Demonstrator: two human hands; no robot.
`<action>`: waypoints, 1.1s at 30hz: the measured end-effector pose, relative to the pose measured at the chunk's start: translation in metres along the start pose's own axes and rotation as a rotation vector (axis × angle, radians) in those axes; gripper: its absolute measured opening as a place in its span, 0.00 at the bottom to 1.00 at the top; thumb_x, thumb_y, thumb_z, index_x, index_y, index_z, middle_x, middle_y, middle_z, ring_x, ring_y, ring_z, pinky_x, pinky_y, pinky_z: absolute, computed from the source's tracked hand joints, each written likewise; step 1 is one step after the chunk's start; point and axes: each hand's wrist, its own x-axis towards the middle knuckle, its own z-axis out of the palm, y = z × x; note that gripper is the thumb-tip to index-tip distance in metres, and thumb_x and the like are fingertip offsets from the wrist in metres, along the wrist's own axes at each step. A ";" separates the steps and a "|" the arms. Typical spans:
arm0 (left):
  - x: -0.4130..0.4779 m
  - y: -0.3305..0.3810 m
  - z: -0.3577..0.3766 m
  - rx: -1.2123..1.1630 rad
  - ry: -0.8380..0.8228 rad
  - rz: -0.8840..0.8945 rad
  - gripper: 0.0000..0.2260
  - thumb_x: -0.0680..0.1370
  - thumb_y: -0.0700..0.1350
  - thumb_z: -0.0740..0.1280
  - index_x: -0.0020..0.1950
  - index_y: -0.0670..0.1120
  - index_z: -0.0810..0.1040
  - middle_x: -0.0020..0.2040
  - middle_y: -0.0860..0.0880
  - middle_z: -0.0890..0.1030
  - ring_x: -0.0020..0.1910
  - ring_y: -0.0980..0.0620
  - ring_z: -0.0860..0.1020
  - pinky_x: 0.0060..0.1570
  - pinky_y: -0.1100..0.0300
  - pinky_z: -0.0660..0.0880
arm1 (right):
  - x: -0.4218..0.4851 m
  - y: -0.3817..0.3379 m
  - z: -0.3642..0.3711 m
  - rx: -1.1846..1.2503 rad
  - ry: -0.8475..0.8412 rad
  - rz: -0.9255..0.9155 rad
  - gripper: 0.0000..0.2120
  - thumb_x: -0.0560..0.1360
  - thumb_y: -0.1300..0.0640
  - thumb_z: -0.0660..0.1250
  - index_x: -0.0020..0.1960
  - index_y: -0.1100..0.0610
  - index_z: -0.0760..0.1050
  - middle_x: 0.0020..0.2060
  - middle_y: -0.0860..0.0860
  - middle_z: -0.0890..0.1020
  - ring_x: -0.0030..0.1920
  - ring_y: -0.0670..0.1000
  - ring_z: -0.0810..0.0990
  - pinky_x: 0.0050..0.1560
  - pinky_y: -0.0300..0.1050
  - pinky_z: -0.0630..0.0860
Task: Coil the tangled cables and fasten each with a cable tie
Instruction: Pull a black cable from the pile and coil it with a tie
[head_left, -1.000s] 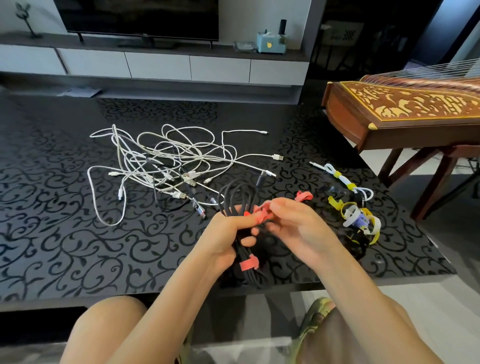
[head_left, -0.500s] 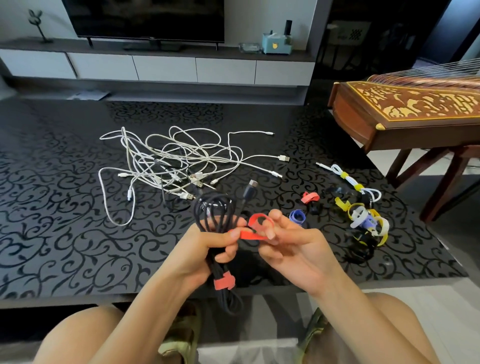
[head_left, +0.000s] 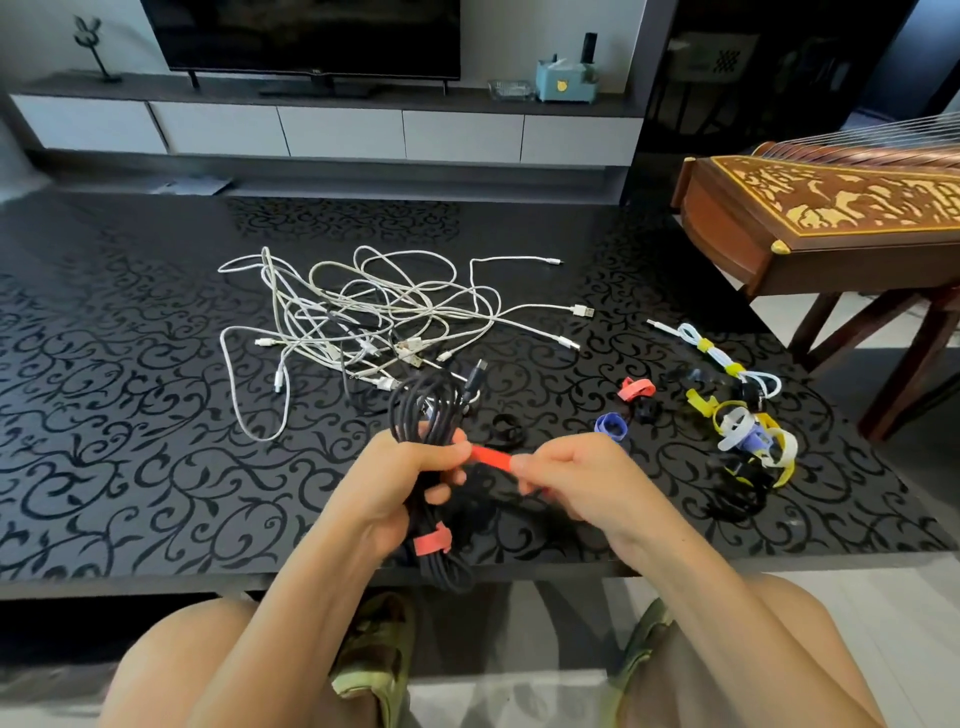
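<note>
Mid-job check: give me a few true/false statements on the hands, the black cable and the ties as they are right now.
1. The left hand grips the coiled black cable. True.
2. The right hand pinches a blue tie. False: it pinches a red tie stretched across from the coil. The blue tie lies on the table.
3. A second red tie already wraps the coil's lower part. True.
4. All the white cables are coiled. False: most lie in a white tangle. Only one white cable, on the right, is bound with yellow ties.
</note>
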 end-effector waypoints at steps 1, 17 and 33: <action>-0.001 0.001 0.000 -0.016 -0.012 -0.032 0.04 0.70 0.33 0.69 0.39 0.38 0.74 0.32 0.44 0.75 0.25 0.54 0.70 0.20 0.67 0.61 | 0.004 0.002 -0.004 0.041 0.093 0.031 0.15 0.73 0.58 0.69 0.28 0.57 0.76 0.19 0.44 0.67 0.23 0.42 0.63 0.27 0.32 0.58; -0.005 -0.010 0.029 -0.200 -0.149 -0.243 0.17 0.80 0.55 0.57 0.48 0.42 0.74 0.31 0.43 0.71 0.21 0.50 0.68 0.16 0.69 0.56 | 0.026 0.005 0.018 0.228 0.075 0.017 0.08 0.74 0.63 0.64 0.37 0.64 0.74 0.30 0.57 0.73 0.30 0.50 0.69 0.31 0.39 0.65; -0.004 -0.008 0.035 -0.156 -0.021 -0.102 0.07 0.79 0.43 0.59 0.45 0.42 0.74 0.34 0.44 0.76 0.22 0.50 0.68 0.17 0.68 0.55 | 0.021 -0.003 0.018 0.300 -0.012 0.125 0.17 0.78 0.62 0.61 0.31 0.54 0.71 0.21 0.47 0.65 0.24 0.46 0.59 0.28 0.39 0.55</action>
